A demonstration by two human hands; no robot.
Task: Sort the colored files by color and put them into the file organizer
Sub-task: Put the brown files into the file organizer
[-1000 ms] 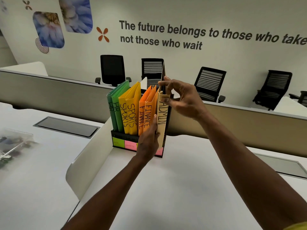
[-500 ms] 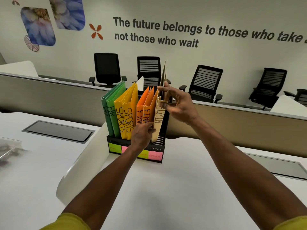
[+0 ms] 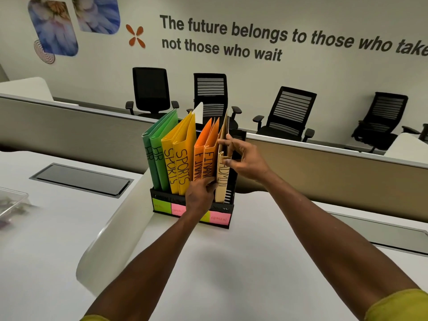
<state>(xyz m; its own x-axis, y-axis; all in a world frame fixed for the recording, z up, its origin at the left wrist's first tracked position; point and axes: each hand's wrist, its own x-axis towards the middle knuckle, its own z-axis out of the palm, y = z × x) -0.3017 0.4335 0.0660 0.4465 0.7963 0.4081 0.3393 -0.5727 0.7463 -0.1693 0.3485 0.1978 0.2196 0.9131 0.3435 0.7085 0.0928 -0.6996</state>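
Note:
A black file organizer stands on the white desk with coloured sticky labels on its front. It holds two green HR files, two yellow SPORTS files, two orange FINANCE files and a tan ADMIN file in the rightmost slot. My right hand pinches the tan file's spine near its top, thumb on the front. My left hand grips the bottom of the orange files and touches the tan file's lower spine.
A curved white divider rises left of the organizer. A clear plastic box sits at the far left edge. Grey cable hatches are set into the desk. Black office chairs stand behind the partition.
The tan file has sunk lower into the rightmost slot and stands more upright. My right hand came down with it; my left hand slid down the orange files.

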